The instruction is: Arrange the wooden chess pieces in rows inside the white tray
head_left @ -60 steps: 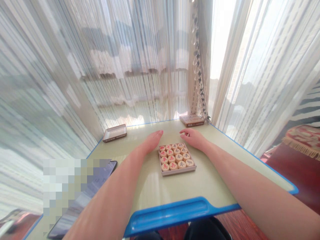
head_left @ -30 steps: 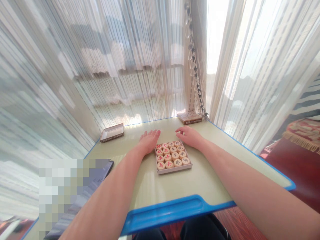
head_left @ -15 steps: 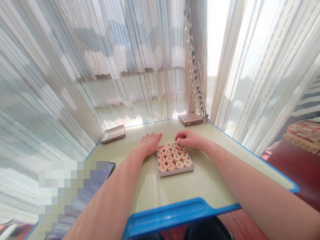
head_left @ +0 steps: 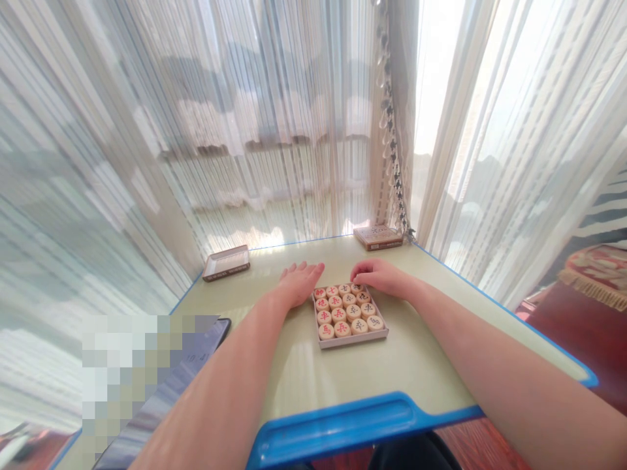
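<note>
A shallow open box (head_left: pixel 354 339) of Chinese chess pieces (head_left: pixel 338 314) lies in the middle of the table. Rows of round pieces fill it, red characters on the left and black on the right. My left hand (head_left: pixel 300 284) is open, palm down with fingers extended, beside the box's far left corner. At the far right corner is my right hand (head_left: pixel 379 275), its fingers curled inward. Its fingertips reach the black corner piece (head_left: pixel 358 288) and partly cover it. Whether they grip that piece or the box edge is hidden.
An open box lid (head_left: pixel 226 263) rests at the table's far left. A closed flat box (head_left: pixel 378 238) sits at the far right, by the curtains (head_left: pixel 274 117). A phone (head_left: pixel 206 346), partly blurred out, lies left of my left forearm. The table has a blue rim (head_left: pixel 337 421).
The whole view has shifted slightly, so everything appears a little further right. My right fingers look slightly more closed over the far right corner piece. The left hand stays beside the box.
</note>
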`<state>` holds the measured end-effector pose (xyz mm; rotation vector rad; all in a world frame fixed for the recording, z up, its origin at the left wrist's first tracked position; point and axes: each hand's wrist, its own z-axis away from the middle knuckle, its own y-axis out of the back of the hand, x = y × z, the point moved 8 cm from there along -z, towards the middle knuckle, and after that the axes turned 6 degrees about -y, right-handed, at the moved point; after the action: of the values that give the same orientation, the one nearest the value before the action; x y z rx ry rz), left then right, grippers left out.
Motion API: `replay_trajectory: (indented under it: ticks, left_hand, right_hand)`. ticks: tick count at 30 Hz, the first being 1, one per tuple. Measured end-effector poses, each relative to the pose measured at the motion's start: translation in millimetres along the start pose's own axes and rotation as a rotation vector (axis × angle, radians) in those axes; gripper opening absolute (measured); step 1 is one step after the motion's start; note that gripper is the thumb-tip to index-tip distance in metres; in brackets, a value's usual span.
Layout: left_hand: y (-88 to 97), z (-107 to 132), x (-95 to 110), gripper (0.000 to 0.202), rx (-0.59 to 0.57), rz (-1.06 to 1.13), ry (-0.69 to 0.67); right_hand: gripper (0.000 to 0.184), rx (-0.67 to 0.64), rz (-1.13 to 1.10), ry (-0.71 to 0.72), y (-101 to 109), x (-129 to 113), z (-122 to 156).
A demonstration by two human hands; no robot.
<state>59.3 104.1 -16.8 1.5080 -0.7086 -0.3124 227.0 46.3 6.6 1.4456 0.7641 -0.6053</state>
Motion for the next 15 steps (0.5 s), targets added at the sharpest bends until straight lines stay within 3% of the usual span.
replay_trajectory:
  ticks: [7,15]
  left_hand:
    - [1.3,1.2,1.5,0.049,-0.006,0.002,-0.011]
    - [3.6,2.1,7.2,0.047,-0.018,0.006,-0.045]
  right_hand:
    - [0.016,-0.072,-0.034,-0.006,-3.6,2.4,-1.3]
    - [0.016,-0.071,-0.079,-0.033,-3.6,6.2,-1.5]
